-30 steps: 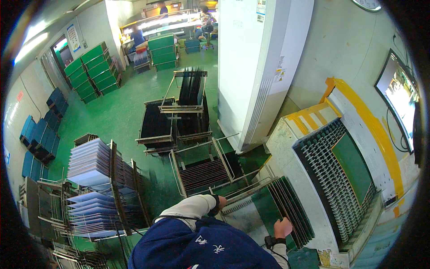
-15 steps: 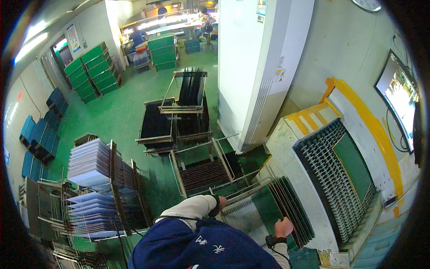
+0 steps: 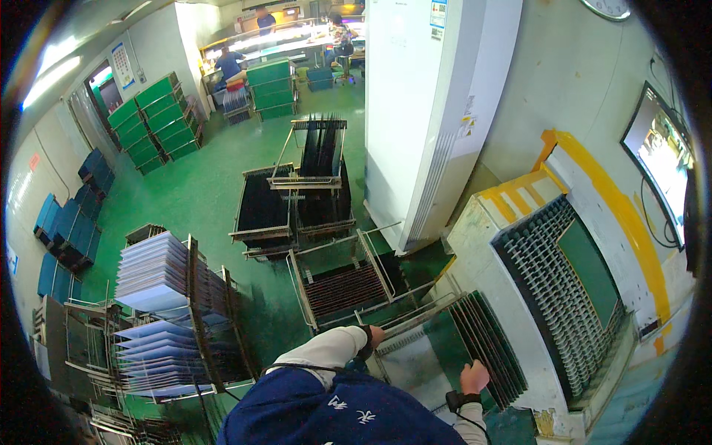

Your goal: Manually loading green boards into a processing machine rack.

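Note:
My right hand (image 3: 475,377) is closed at the near edge of a dark green flat panel (image 3: 442,343), the front one of several thin panels (image 3: 489,345) standing on edge in a row. A dark band is on that wrist. My left hand (image 3: 377,336) is by the end of a metal rack (image 3: 415,320), at the far left corner of these panels. Its fingers are mostly hidden, so its grip does not show. A pale grey sheet-like surface (image 3: 409,368) lies between my two hands.
To the right stands a machine with rows of rollers (image 3: 552,297) and a green panel (image 3: 591,271) on them. A wire rack (image 3: 345,285) and black-filled racks (image 3: 297,200) stand ahead. Racks of white sheets (image 3: 159,297) are at left. A white cabinet (image 3: 404,133) rises beyond; people work far off.
The whole view has shifted slightly, so things sit a little farther right. Both hands keep about the same places against the rack and panels.

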